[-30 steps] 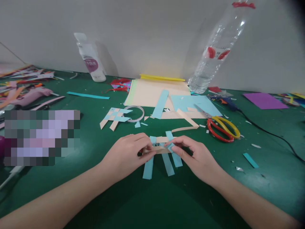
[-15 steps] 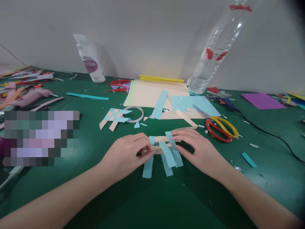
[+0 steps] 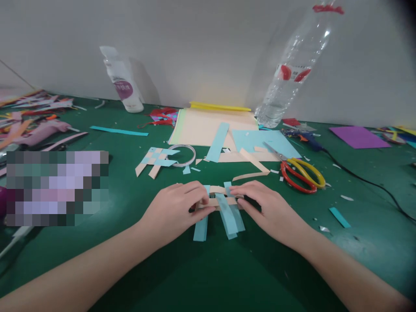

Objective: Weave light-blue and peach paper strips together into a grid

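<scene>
Blue paper strips [image 3: 229, 219] hang down across peach paper strips [image 3: 221, 201], interlaced in front of me just above or on the green table. My left hand [image 3: 182, 201] pinches the left end of the weave, thumb in front and fingers curled behind. My right hand [image 3: 264, 199] grips the right end, its fingertips on the peach strips beside the right blue strip. The strip ends under the fingers are hidden. Beyond my left hand lies a small woven blue and peach piece [image 3: 156, 157], its strip ends loose, beside a roll of tape [image 3: 194, 157].
Scissors [image 3: 300, 173] with red and yellow handles lie right, near a blue sheet [image 3: 256, 141] and a folded peach strip [image 3: 255, 162]. A clear bottle [image 3: 286, 78] and a white bottle [image 3: 121, 82] stand by the wall. A dark glue gun [image 3: 308, 141] trails its cord rightward.
My right hand has shifted slightly left along the weave. The hanging blue strips on the right have drawn closer together; my left hand has barely moved.
</scene>
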Demonstrator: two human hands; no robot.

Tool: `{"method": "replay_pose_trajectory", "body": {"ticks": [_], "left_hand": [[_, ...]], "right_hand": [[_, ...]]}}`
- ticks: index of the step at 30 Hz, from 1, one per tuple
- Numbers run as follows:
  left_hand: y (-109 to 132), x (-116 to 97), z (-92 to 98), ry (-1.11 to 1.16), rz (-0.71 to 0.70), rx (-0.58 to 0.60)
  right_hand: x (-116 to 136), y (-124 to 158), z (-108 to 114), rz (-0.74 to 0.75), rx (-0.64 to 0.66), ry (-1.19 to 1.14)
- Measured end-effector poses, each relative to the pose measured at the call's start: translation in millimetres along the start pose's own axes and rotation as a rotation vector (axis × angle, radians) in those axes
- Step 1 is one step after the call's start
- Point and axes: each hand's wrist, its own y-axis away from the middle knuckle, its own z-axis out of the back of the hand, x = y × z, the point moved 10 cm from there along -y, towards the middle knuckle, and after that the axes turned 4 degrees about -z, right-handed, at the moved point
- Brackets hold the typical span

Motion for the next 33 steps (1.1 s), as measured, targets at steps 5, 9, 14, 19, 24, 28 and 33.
{"method": "replay_pose_trajectory", "body": {"ticks": [5, 9, 14, 19, 24, 28, 33], "left_hand": [[1, 0, -3.6, 0.017, -0.015, 0.009], [3, 0, 1.6, 0.069, -0.032, -0.004], [5, 17, 15.2, 0.080, 0.025, -0.024], [6, 34, 9.4, 0.093, 0.098, 0.035], [5, 28, -3.5, 0.102, 0.068, 0.071], [1, 20, -9.9, 0.086, 0.038, 0.081], [0, 16, -10.3, 0.109, 0.052, 0.099]], "right_hand": [[4, 1, -2, 0.025, 0.003, 0.000], [2, 0, 6, 0.010, -0.028, 0.033], [-5, -1, 19, -0.013, -0.044, 0.105], [-9, -1, 12, -0.026, 0.057, 0.133], [-9, -2, 6, -0.003, 0.081, 0.144], [-7, -2, 4, 0.015, 0.084, 0.149], [0, -2, 1, 0.066, 0.075, 0.140]]}}
